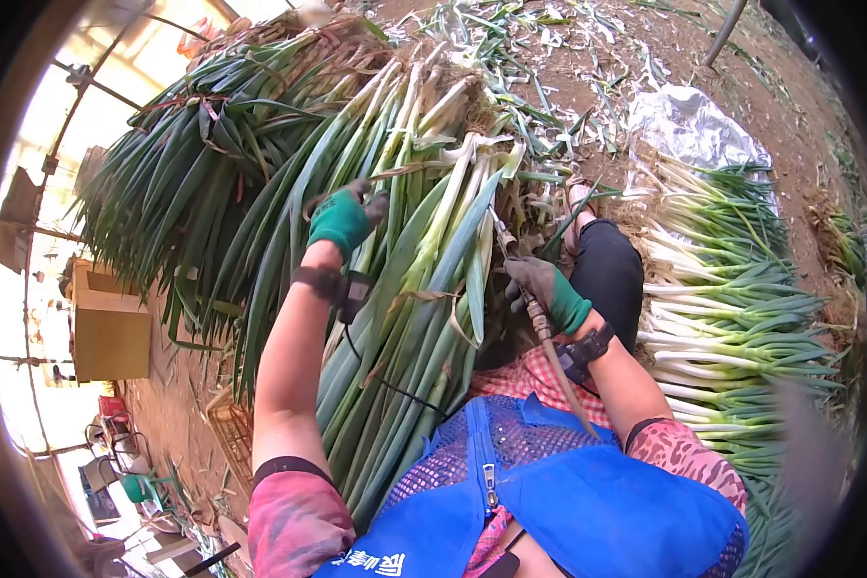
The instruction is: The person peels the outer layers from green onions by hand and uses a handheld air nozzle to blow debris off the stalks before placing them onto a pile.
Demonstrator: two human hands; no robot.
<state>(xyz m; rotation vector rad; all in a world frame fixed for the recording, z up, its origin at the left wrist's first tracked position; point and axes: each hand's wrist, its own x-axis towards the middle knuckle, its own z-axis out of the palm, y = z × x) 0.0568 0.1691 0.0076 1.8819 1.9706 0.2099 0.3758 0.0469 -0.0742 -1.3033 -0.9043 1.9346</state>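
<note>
- Head view: the left hand (pixel 342 220), in a green glove, sits at 11 o'clock with its fingers curled shut around a thin dry leaf (pixel 395 173) on top of the onion heap.
- The right hand (pixel 547 294), also gloved, is at 3 o'clock from centre. It is clenched round a rusty metal rod (pixel 561 376), which runs from the onion stems back towards the person's chest.
- Each wrist wears a dark strap; the right one (pixel 588 349) lies just behind the glove.
- Between the two hands lies the heap of green onions (pixel 424 318). Their white stems point to 12 o'clock, and the long leaves run down to 6 o'clock across the person's lap.
- A bent knee in black cloth (pixel 612 275) touches the heap at its 3 o'clock side.
- Further out at 3 o'clock lies a tidy row of onions (pixel 732 299) with clean white stems, side by side. I judge these to be finished.
- The heap under the hands, and the bigger pile of leaves (pixel 193 183) at 10 o'clock, look untouched, with brown outer skins. Much more seems left than done.
- Loose trimmings litter the bare soil (pixel 665 48) at 1 o'clock, beside a crumpled plastic sheet (pixel 689 125).
- A cardboard box (pixel 111 332) stands well apart at 9 o'clock.
</note>
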